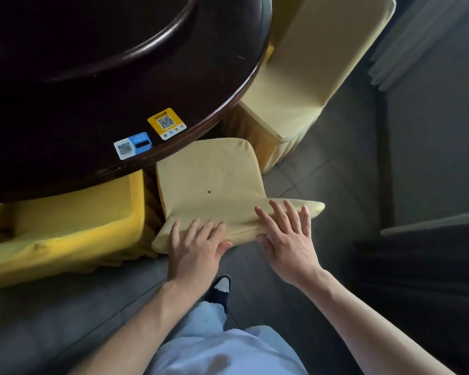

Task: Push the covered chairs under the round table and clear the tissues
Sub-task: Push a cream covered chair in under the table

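Hands (244, 239) flat on covered chair (209, 182) backrest top.

The round table (98, 85) carries a yellow QR sticker (167, 123) and a blue-white QR sticker (132, 145); their print is illegible.

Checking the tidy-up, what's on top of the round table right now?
On the round table, two QR stickers near the edge: a yellow sticker and a blue sticker. No tissues show; the far part is out of frame.

Dark round wooden table (98, 85) with raised inner ring, yellow QR sticker (166, 123) and blue QR sticker (132, 145) near its edge, grey tiled floor (344, 169) bearing three yellow-covered chairs (209, 182)
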